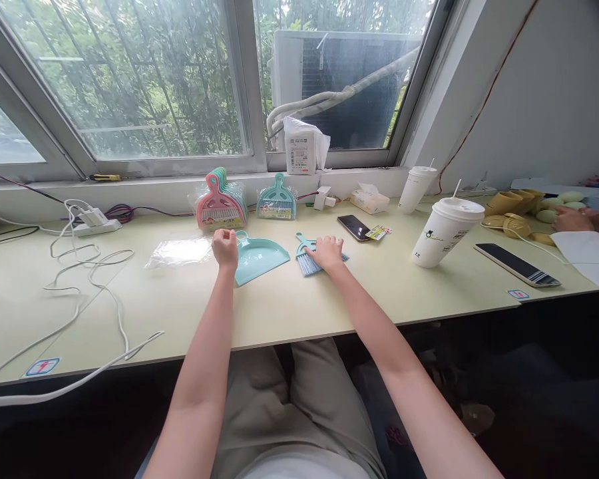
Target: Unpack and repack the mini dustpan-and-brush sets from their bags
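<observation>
Close by, on the pale worktop (289, 316), the right hand (328, 253) lies over a small teal brush (308, 265), fingers part-spread; whether it grips, I cannot tell. Beside it, the left hand (225, 250) is curled at the teal dustpan's (262, 259) left side, its hold unclear. Left of that lies clear plastic wrapping (177, 253). Farther back, wrapped dustpan sets (220, 207) stand below the window (170, 80).
</observation>
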A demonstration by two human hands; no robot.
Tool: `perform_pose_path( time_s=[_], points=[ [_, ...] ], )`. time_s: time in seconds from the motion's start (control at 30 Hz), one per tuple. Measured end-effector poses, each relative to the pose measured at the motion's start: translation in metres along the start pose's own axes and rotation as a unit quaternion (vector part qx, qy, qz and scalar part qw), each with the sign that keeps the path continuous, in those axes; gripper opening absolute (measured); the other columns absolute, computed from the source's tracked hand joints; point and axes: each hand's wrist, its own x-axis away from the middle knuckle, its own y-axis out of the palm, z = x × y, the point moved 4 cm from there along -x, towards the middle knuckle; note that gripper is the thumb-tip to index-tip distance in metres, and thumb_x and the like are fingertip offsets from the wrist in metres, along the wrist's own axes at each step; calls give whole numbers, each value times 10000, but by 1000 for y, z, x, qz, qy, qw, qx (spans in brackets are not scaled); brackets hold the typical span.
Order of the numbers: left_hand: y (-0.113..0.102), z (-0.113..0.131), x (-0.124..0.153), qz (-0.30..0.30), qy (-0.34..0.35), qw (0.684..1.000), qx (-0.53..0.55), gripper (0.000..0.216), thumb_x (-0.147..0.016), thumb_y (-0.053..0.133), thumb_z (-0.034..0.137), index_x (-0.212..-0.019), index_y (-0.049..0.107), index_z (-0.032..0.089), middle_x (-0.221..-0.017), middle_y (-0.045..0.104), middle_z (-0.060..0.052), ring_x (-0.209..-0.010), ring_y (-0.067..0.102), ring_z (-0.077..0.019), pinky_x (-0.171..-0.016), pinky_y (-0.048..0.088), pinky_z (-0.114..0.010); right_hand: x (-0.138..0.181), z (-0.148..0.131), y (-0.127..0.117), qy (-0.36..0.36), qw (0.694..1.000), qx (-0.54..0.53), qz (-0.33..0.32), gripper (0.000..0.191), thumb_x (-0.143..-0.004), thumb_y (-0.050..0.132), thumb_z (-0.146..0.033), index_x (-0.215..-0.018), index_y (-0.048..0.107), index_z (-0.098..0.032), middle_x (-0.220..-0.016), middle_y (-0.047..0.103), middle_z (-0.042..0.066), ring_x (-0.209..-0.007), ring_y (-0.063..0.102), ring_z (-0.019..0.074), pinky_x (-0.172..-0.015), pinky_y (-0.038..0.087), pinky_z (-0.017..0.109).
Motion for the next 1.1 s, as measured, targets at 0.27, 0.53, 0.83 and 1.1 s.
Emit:
perform_pose_path(
  time_s=[0.27, 0.53, 0.83, 1.1],
  points=[
    [17, 15, 23, -106, 92, 969, -205, 207, -829, 508, 186, -1034, 523, 169, -1124, 572, -175, -1150, 478, -338, -905, 413, -459, 11, -27, -4, -24, 999, -7, -43, 456, -862, 504, -456, -1159, 594, -121, -1240, 522, 211, -1160, 419, 330, -972, 300, 520],
    [11, -16, 14, -186, -41, 954, -231, 341, -760, 581, 89, -1093, 567, 158, -908, 655, -147, -940, 626, -306, -811, 467, -403, 0, 7, -13, 19, 999, -23, -18, 268, -795, 583, -300, -979, 679, -131, -1092, 634, 187, -1087, 505, 316, -941, 295, 455],
    [52, 39, 61, -405, 100, 907, 61, 385, -887, 489, 300, -1267, 523, 248, -904, 672, -49, -779, 638, -172, -706, 516, -304, -4, 5, -28, 21, 982, -188, -6, 188, -752, 636, -381, -884, 704, -266, -1069, 673, 34, -1071, 543, 244, -920, 329, 386],
    [47, 21, 52, -347, 152, 921, -91, 721, -781, 623, 142, -1427, 344, 296, -1187, 602, -73, -1030, 607, -216, -885, 477, -351, 5, -22, -16, -95, 983, -156, -9, 148, -793, 657, -385, -886, 732, -296, -1141, 631, 25, -1124, 487, 230, -945, 309, 377]
  ],
)
